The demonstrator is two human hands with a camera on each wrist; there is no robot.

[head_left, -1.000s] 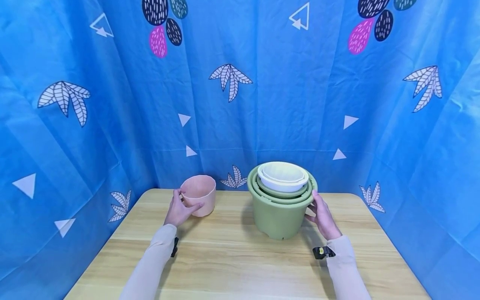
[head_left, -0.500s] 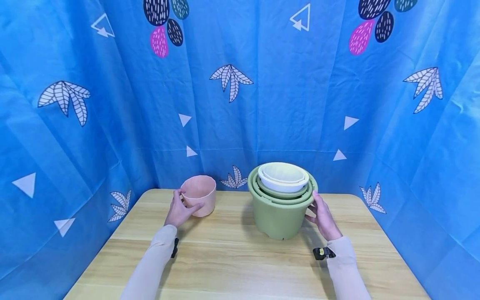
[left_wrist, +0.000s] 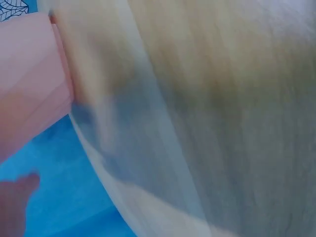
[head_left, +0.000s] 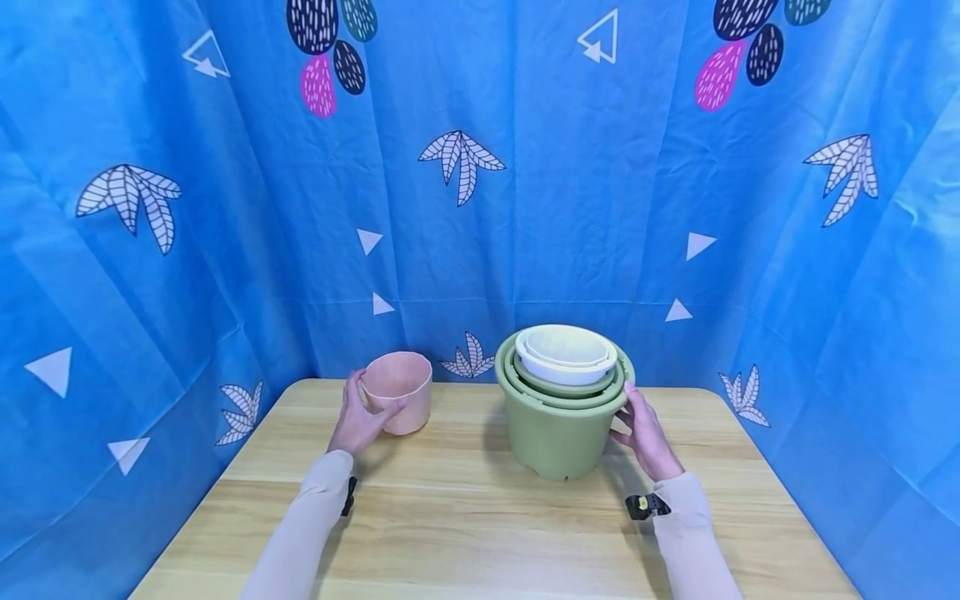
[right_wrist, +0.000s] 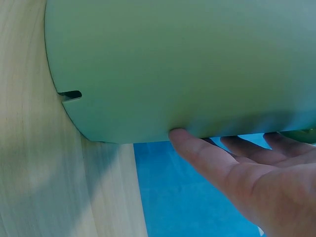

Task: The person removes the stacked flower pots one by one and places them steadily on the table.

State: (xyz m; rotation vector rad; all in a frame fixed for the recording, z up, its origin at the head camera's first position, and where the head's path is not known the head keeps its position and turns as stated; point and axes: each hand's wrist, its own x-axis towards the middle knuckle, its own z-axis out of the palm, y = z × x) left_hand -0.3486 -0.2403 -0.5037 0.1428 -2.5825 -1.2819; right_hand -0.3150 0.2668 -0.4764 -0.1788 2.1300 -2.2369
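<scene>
In the head view a small pink pot stands on the table at the left. My left hand is spread at its near left side, thumb toward the front wall and fingers by the rim. The left wrist view has a blurred fingertip apart from the pot's wall. To the right stands a large green flowerpot, with smaller green pots and white pots nested inside. My right hand rests against its right side. In the right wrist view the thumb lies straight against the wall; other fingers extend behind.
The wooden table has rounded far corners. A blue patterned curtain hangs behind it and along both sides. Black wrist straps sit at the sleeves.
The left fingers have loosened from over the pink pot's rim and moved slightly outward. The pots and the right hand stay where they were.
</scene>
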